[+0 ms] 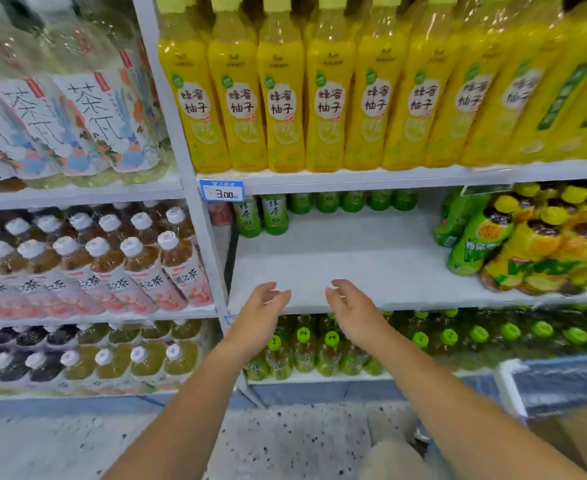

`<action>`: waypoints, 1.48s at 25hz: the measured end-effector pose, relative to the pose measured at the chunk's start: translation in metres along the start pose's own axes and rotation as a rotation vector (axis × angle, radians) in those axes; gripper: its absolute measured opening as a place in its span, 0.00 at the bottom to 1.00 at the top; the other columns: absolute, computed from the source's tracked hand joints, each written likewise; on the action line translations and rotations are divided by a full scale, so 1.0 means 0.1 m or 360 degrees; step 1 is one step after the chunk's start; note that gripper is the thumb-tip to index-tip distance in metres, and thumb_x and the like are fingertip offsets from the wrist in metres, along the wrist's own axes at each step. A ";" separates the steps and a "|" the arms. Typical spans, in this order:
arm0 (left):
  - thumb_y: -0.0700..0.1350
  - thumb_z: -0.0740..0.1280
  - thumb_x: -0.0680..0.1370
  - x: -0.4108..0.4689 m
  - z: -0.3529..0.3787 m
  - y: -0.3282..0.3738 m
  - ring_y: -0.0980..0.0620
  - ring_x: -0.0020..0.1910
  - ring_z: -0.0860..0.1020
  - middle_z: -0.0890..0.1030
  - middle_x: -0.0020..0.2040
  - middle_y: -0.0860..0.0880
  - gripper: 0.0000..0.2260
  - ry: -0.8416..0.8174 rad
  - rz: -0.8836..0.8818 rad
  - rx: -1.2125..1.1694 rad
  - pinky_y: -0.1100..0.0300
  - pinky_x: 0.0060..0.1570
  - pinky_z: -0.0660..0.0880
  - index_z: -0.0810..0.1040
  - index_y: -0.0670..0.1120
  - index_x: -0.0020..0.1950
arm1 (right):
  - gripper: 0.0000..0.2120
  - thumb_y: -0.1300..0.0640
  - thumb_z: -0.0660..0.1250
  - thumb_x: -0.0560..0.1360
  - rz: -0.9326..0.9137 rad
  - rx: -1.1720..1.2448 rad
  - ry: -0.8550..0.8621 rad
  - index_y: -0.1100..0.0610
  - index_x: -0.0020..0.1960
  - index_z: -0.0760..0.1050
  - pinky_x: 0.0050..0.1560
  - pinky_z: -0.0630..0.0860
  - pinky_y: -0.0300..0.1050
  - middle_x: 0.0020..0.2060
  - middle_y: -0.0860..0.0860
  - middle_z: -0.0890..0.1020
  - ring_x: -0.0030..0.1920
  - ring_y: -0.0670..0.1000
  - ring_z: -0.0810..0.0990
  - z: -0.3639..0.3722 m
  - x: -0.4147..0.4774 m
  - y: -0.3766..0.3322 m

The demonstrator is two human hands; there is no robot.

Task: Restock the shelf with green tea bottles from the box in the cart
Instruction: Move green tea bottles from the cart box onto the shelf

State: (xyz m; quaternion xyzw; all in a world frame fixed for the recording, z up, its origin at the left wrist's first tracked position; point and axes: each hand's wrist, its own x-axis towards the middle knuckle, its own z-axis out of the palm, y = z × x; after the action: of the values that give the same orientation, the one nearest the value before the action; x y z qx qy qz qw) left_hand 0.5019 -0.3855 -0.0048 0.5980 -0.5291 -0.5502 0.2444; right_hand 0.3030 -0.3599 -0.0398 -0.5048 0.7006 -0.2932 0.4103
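Both your hands are empty. Your left hand (264, 306) and your right hand (351, 306) are held side by side, near each other but not touching. Their fingers are loosely bent and relaxed, over the front edge of the middle shelf (354, 258). Most of this white shelf board is bare.

The green tea bottles (276, 214) stand upright far at the back of it. Two are at the left corner, and a row of others goes along the back wall.

On the right part of the same shelf stand green and yellow juice bottles (527, 244). A blue price tag (222, 191) marked 3.00 hangs on the edge above, under the yellow honey pomelo bottles (281, 109). On the shelf below your hands stand bottles with green caps (304, 348).
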 end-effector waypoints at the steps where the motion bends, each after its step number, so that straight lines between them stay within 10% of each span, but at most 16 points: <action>1: 0.58 0.63 0.82 -0.16 -0.03 0.06 0.61 0.55 0.74 0.72 0.64 0.58 0.22 -0.0052 -0.0035 0.0044 0.64 0.49 0.70 0.67 0.54 0.75 | 0.26 0.40 0.55 0.82 0.0045 0.0025 -0.0010 0.51 0.76 0.65 0.60 0.72 0.45 0.71 0.51 0.73 0.65 0.51 0.75 -0.09 -0.17 -0.04; 7: 0.58 0.64 0.82 -1.18 -0.08 0.30 0.63 0.56 0.74 0.75 0.64 0.58 0.24 -0.0319 -0.0122 0.0203 0.72 0.44 0.68 0.67 0.53 0.76 | 0.26 0.42 0.55 0.83 0.0268 0.0002 0.0056 0.54 0.76 0.64 0.64 0.68 0.45 0.71 0.53 0.73 0.69 0.52 0.73 -0.56 -1.37 -0.21; 17: 0.61 0.63 0.81 -2.08 0.45 0.68 0.56 0.62 0.72 0.72 0.67 0.58 0.26 -0.0740 0.0114 0.0309 0.57 0.55 0.70 0.67 0.53 0.77 | 0.29 0.38 0.54 0.82 0.0668 0.0242 0.0492 0.49 0.79 0.60 0.61 0.62 0.43 0.77 0.47 0.65 0.75 0.50 0.65 -1.15 -3.36 -0.21; 24: 0.62 0.63 0.81 -2.58 1.44 0.91 0.60 0.58 0.71 0.71 0.66 0.58 0.26 -0.1099 0.0264 0.0342 0.67 0.45 0.67 0.67 0.53 0.77 | 0.30 0.35 0.54 0.81 0.0825 0.0346 0.0949 0.49 0.78 0.62 0.63 0.65 0.45 0.74 0.47 0.69 0.72 0.50 0.68 -1.53 -4.25 0.10; 37: 0.64 0.61 0.80 -3.33 3.62 1.39 0.54 0.62 0.69 0.69 0.64 0.56 0.29 -0.1332 0.0118 0.0453 0.53 0.59 0.66 0.64 0.52 0.78 | 0.23 0.39 0.54 0.83 0.0946 0.0419 0.1091 0.49 0.71 0.69 0.56 0.65 0.43 0.59 0.44 0.74 0.56 0.44 0.71 -2.90 -5.17 1.21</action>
State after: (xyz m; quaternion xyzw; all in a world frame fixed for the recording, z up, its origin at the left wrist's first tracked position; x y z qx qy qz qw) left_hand 0.1746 -0.0247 0.1506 0.3321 -0.6742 -0.6573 -0.0560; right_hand 0.0728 0.1680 0.1471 -0.1000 0.8667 -0.3991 0.2819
